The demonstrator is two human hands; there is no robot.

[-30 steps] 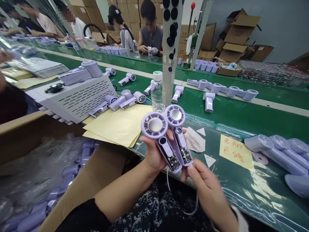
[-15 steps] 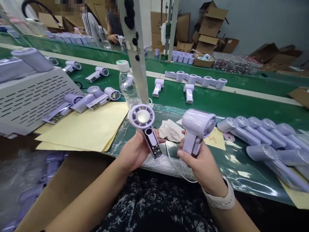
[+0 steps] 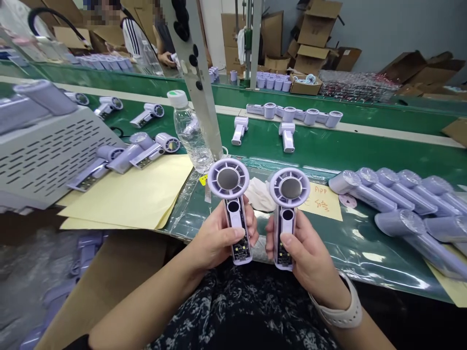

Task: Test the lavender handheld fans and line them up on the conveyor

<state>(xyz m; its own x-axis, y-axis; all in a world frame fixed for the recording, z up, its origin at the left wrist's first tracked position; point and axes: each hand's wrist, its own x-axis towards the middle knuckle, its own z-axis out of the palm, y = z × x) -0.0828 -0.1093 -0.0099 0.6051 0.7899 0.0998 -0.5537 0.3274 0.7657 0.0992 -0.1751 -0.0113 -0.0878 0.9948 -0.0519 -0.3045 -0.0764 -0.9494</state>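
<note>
The left hand (image 3: pixel 219 238) has its grip clamped round the handle of a lilac fan (image 3: pixel 231 204), thumb laid across the front of the handle and fingers wrapped behind. The right hand (image 3: pixel 302 248) is clamped the same way on a second fan (image 3: pixel 288 209), thumb pressed on the handle's front. Both fans stand upright, round heads above the hands and facing the camera, handles running down through the grips; they are side by side, near each other but apart.

Taking the left fan as the landmark: just behind its head stands a clear water bottle (image 3: pixel 189 131) with a white cap, beside a slanted white post (image 3: pixel 197 73). To its left lie yellow paper sheets (image 3: pixel 134 194) on the green table (image 3: pixel 365 243), with more fans (image 3: pixel 127 155) at the sheets' far edge and a grey vented box (image 3: pixel 44 150) beyond them. Between the two held heads, slightly behind, lies a white cloth (image 3: pixel 260 194). Right of the second fan is a yellow note (image 3: pixel 323 201) with red writing, and further right a row of lilac fans (image 3: pixel 401 194) lying on the table. Far behind, on the green belt (image 3: pixel 365 146), lie more fans (image 3: pixel 292 116). A white watch (image 3: pixel 341 306) sits on the right wrist.
</note>
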